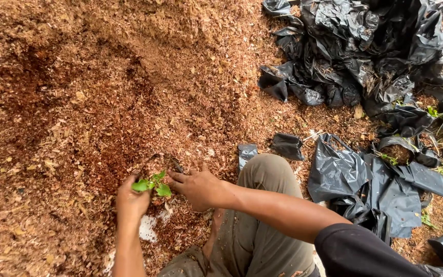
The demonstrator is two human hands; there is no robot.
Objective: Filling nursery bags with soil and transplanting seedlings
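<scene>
Seedling [152, 184] with a few bright green leaves stands low in the picture, at the near foot of a big heap of reddish-brown sawdust [78, 92] that fills the left and centre of the view. Left hand [131, 199] is closed around the plant from the left, fingers curled at its base. Right hand [199, 188] comes in from the other side, its fingers pressed together and touching the stem area just beside the leaves; what exactly they pinch cannot be told. Under the right forearm lies the person's bent knee [262, 177] in olive trousers. To the right, crumpled black plastic bags [355, 46] are piled, with more bags [380, 184] flattened nearer the knee.
</scene>
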